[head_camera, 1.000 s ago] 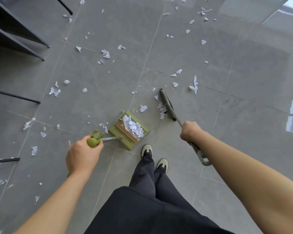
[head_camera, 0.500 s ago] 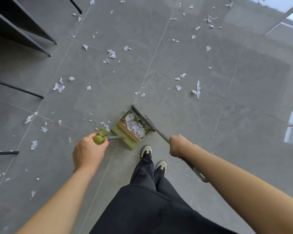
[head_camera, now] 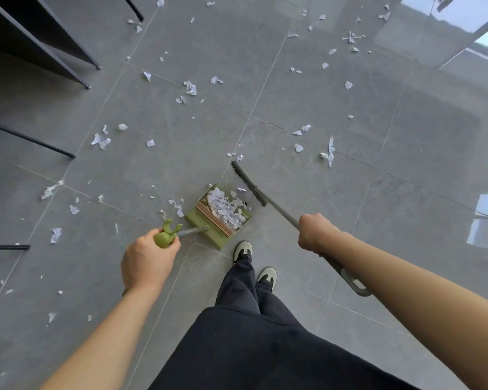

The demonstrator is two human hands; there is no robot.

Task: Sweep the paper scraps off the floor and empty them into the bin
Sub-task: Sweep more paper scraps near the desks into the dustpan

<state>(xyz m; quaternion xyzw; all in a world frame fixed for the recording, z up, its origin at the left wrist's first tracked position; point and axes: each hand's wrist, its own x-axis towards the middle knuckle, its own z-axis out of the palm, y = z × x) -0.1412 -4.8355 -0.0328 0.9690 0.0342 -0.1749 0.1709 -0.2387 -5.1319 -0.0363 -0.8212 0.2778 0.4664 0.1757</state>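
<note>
A green dustpan [head_camera: 201,223] stands on the grey tiled floor just ahead of my feet, with a pile of white paper scraps [head_camera: 225,207] inside it. My left hand [head_camera: 147,260] grips the green end of the dustpan's long handle [head_camera: 166,237]. My right hand [head_camera: 316,233] is closed around the grey broom handle. The dark broom head [head_camera: 248,183] rests on the floor along the dustpan's right side, touching its mouth. Loose white scraps [head_camera: 190,88] lie scattered over the tiles ahead, to the left and far right.
Black furniture legs [head_camera: 31,139] and a dark shelf frame [head_camera: 40,40] run along the left. My two shoes [head_camera: 243,250] stand right behind the dustpan. A glossy wall or glass panel [head_camera: 462,26] reflects light at the upper right.
The broom swept scraps from the right into the dustpan, then its head drew slightly back to the dustpan's right edge. My left hand kept the dustpan still.
</note>
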